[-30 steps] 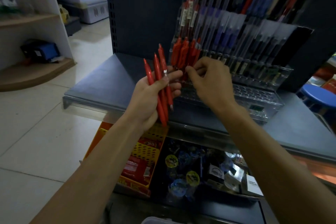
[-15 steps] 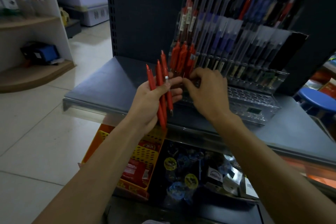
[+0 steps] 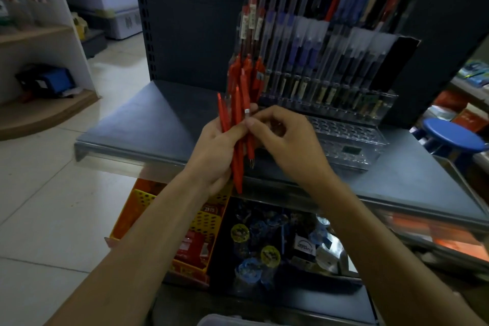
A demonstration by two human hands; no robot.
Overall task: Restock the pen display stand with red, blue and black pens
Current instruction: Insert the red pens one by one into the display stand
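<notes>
My left hand (image 3: 215, 151) grips a bunch of red pens (image 3: 236, 124), tips pointing down, in front of the clear acrylic pen display stand (image 3: 344, 137) on the grey shelf. My right hand (image 3: 283, 137) pinches one red pen of that bunch between thumb and forefinger, right beside my left thumb. Several red pens (image 3: 246, 71) stand in the stand's left slots. Blue and black pens (image 3: 317, 42) fill the tiers to the right. The stand's lower front rows of holes are bare.
The grey shelf (image 3: 148, 119) juts out with a metal front edge. Below it sit a yellow-red box (image 3: 195, 233) and a dark bin of small packets (image 3: 264, 246). A blue stool (image 3: 449, 135) stands at right, a wooden shelf unit at far left.
My right hand has come back from the red pens in the stand to the bunch in my left hand and now pinches one pen there. The view has shifted slightly.
</notes>
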